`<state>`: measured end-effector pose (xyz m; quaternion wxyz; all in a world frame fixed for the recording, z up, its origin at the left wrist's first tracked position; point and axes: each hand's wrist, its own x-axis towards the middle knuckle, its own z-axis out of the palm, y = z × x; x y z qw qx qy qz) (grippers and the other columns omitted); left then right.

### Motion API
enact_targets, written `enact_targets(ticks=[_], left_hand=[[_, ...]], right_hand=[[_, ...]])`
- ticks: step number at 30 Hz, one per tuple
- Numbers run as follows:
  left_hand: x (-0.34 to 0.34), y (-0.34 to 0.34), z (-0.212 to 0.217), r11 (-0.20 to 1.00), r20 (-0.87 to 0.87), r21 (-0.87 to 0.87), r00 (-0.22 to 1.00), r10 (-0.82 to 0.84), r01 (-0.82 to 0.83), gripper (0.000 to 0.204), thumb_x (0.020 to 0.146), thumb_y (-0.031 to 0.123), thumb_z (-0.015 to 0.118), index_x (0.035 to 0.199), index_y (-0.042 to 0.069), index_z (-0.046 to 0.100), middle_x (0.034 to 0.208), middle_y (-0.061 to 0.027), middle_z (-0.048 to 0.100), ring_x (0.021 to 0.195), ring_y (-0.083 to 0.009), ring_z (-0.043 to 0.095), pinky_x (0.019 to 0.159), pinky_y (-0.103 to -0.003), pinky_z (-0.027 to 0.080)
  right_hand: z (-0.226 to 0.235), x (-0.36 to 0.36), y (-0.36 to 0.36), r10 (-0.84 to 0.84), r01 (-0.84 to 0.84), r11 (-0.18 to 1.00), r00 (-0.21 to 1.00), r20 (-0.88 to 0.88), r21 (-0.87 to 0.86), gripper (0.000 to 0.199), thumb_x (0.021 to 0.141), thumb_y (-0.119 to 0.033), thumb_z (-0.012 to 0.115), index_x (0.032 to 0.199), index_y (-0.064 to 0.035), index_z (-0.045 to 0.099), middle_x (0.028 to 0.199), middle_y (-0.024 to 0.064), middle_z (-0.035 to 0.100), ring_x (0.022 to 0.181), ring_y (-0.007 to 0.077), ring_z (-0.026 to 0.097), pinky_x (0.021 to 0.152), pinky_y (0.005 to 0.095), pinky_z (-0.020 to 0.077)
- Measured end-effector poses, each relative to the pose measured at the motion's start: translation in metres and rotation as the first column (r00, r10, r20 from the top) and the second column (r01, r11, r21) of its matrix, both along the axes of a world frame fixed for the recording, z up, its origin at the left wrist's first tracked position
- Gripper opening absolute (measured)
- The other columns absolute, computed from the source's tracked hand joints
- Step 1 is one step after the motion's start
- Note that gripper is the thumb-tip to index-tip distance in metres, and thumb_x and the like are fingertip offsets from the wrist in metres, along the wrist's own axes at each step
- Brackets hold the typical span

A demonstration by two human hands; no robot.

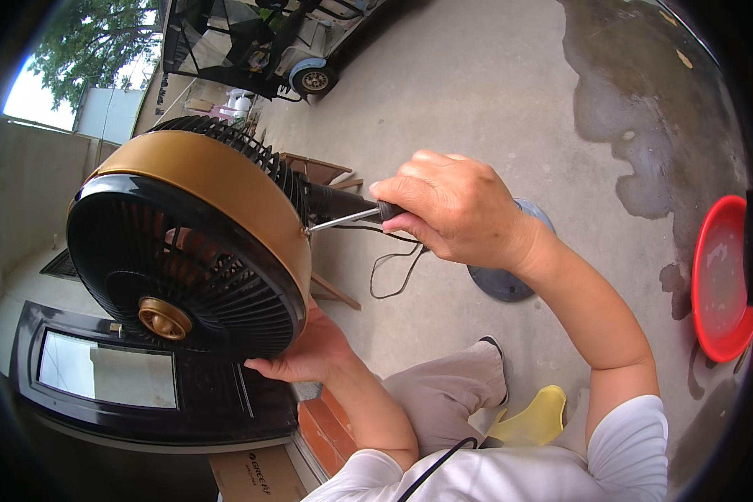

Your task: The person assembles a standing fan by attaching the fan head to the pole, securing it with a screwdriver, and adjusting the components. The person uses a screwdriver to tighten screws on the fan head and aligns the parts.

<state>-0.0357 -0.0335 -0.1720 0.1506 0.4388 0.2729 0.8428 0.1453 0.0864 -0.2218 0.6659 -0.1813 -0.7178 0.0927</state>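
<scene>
A pedestal fan [201, 163] fills the left of the head view, its black front grille and gold rim band tilted toward me. My left hand [314, 347] holds the lower right edge of the fan head, the thumb along the front and the other fingers partly hidden behind it. Closed round a dark handle, my right hand [456, 205] grips a screwdriver [347, 219]. Its metal shaft points left, and the tip touches a small fastening on the gold band's right side. The fan's dark pole runs behind my right hand to a round base [506, 284] on the floor.
A thin black cord [375, 280] loops on the concrete floor beside the pole. A red basin [719, 276] stands at far right near a wet patch [636, 109]. Left lies a black panelled door [201, 385]; a cardboard box [255, 477] is below. A wheeled vehicle [314, 79] stands behind.
</scene>
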Motion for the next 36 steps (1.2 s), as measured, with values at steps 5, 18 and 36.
enact_targets(ticks=[5, 18, 36], left_hand=[[0.004, 0.0, 0.0, 1.0, 0.015, -0.008, 1.0, 0.001, -0.001, 0.076, 0.079, 0.054, 0.054, 0.136, 0.007, 0.033, 0.137, -0.0131, 0.037, 0.125, -0.0323, 0.039, 0.102, -0.05, 0.036], [-0.021, -0.009, -0.02, 0.998, 0.053, -0.062, 0.998, -0.014, 0.017, 0.092, 0.071, 0.072, 0.053, 0.137, 0.012, 0.032, 0.139, -0.004, 0.036, 0.126, -0.0223, 0.037, 0.104, -0.041, 0.031], [0.021, -0.037, -0.004, 0.974, 0.37, -0.115, 0.918, -0.142, 0.197, 0.068, 0.077, 0.033, 0.071, 0.13, 0.008, 0.036, 0.125, -0.0012, 0.047, 0.113, -0.0162, 0.046, 0.097, -0.034, 0.038]], right_hand=[[-0.005, -0.006, 0.004, -0.304, 0.327, 0.922, 0.943, -0.134, 0.21, 0.026, 0.072, -0.013, 0.067, 0.097, -0.0097, 0.059, 0.07, -0.0007, 0.054, 0.059, 0.0139, 0.049, 0.046, 0.0252, 0.0405], [0.016, -0.015, -0.024, 0.568, -0.786, 0.44, 0.618, -0.544, -0.434, 0.084, 0.064, -0.026, 0.083, 0.131, -0.0076, 0.037, 0.118, 0.0088, 0.051, 0.06, 0.0059, 0.046, 0.059, 0.0203, 0.0443], [0.045, -0.043, -0.069, 0.364, -0.785, 0.363, 0.616, -0.699, -0.503, 0.051, 0.07, -0.028, 0.076, 0.108, -0.0042, 0.051, 0.072, -0.0035, 0.053, 0.059, 0.0019, 0.045, 0.048, 0.017, 0.0316]])
